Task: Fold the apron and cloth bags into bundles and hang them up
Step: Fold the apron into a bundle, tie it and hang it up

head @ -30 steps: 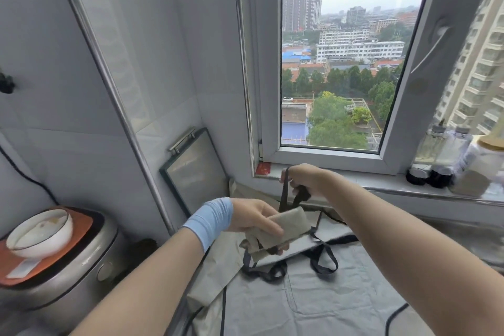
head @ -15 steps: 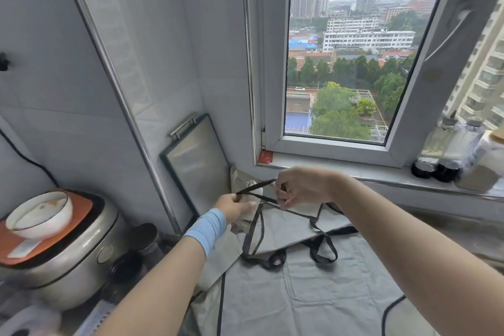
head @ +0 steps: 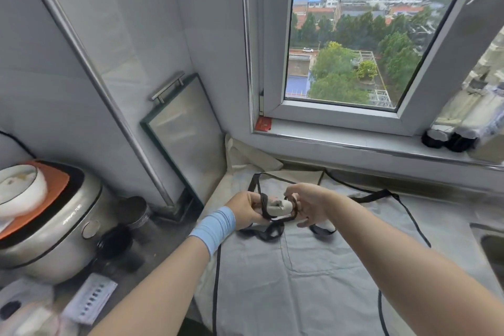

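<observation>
A small rolled bundle of beige cloth bag (head: 278, 207) sits between my two hands, with its black strap (head: 263, 206) looped around it. My left hand (head: 245, 210), with a blue wristband, grips the bundle's left end. My right hand (head: 308, 203) pinches the strap at the bundle's right end. Beneath them a grey apron (head: 313, 267) with black edging and ties lies spread flat on the counter. Another beige cloth bag (head: 245, 155) lies crumpled at the wall below the window sill.
A rice cooker (head: 51, 229) with a white bowl (head: 20, 189) on top stands at the left. A framed board (head: 185, 142) leans on the wall. Dark jars (head: 447, 139) stand on the window sill. A sink edge (head: 488, 243) shows at the right.
The bag went from a flat fold to a tight roll. My hands came down toward the apron, and the strap now wraps around the bundle. The camera tilted downward.
</observation>
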Action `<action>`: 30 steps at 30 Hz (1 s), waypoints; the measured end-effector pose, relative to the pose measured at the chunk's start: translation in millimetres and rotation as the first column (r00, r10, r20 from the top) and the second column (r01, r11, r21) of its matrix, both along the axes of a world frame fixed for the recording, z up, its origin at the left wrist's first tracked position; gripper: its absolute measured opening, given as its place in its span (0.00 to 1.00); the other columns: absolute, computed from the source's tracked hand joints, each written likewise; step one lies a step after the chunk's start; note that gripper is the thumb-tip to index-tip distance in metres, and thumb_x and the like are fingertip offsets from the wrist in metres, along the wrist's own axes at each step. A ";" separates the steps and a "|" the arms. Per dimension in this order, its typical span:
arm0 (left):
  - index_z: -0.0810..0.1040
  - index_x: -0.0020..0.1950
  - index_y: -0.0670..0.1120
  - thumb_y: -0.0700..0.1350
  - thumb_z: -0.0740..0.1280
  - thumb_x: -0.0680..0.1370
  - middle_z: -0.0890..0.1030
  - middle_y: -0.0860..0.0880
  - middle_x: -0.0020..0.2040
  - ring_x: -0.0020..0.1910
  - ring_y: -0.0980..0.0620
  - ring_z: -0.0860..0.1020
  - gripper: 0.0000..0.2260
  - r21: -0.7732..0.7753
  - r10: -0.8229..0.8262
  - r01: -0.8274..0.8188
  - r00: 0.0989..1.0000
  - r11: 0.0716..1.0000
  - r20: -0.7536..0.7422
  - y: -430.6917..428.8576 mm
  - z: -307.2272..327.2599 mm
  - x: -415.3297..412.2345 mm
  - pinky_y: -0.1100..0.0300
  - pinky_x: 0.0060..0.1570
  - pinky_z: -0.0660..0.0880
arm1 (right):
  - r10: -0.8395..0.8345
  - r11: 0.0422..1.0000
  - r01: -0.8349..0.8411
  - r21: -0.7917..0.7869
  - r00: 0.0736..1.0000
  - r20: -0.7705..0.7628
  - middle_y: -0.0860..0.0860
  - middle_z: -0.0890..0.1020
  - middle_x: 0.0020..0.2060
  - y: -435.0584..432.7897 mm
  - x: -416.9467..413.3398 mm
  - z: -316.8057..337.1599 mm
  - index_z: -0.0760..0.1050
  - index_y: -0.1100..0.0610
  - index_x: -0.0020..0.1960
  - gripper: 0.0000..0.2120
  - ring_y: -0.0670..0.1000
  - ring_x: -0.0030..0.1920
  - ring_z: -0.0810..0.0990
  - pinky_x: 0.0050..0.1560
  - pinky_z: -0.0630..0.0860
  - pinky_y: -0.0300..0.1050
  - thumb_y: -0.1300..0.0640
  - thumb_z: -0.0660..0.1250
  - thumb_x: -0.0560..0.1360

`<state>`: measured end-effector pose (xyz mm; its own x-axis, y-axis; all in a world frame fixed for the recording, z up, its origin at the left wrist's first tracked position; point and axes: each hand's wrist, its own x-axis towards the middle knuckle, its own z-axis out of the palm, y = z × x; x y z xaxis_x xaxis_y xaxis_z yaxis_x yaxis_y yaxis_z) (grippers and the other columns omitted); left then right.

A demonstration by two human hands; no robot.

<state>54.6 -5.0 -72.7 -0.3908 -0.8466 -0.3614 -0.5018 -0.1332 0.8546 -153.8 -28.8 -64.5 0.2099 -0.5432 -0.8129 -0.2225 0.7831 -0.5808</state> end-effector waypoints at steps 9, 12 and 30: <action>0.80 0.47 0.49 0.46 0.67 0.73 0.81 0.50 0.49 0.53 0.46 0.77 0.05 -0.296 -0.025 0.186 0.879 0.937 0.475 -3.4 -79.6 -34.2 0.55 0.58 0.70 | -0.005 0.890 -0.228 -0.396 0.861 -0.508 0.51 0.78 0.32 -5.8 34.5 -54.6 0.74 0.55 0.34 0.04 0.53 0.35 0.76 0.33 0.69 0.40 0.59 0.64 0.67; 0.77 0.50 0.48 0.45 0.63 0.74 0.77 0.48 0.52 0.58 0.48 0.72 0.07 -0.308 -0.044 0.239 0.849 0.921 0.526 3.7 -105.6 -41.0 0.55 0.60 0.63 | -0.031 0.816 -0.303 -0.491 0.827 -0.561 0.50 0.82 0.35 10.1 31.3 -91.3 0.76 0.54 0.35 0.01 0.55 0.41 0.80 0.37 0.75 0.45 0.57 0.66 0.65; 0.81 0.61 0.45 0.36 0.61 0.76 0.83 0.48 0.55 0.58 0.45 0.79 0.17 -0.499 0.212 -0.084 0.955 0.863 0.205 23.2 -171.9 -39.3 0.53 0.60 0.75 | -0.072 0.532 -0.524 -0.665 0.755 -0.652 0.46 0.76 0.41 39.9 22.0 -166.4 0.85 0.48 0.47 0.10 0.57 0.47 0.75 0.44 0.70 0.44 0.60 0.69 0.71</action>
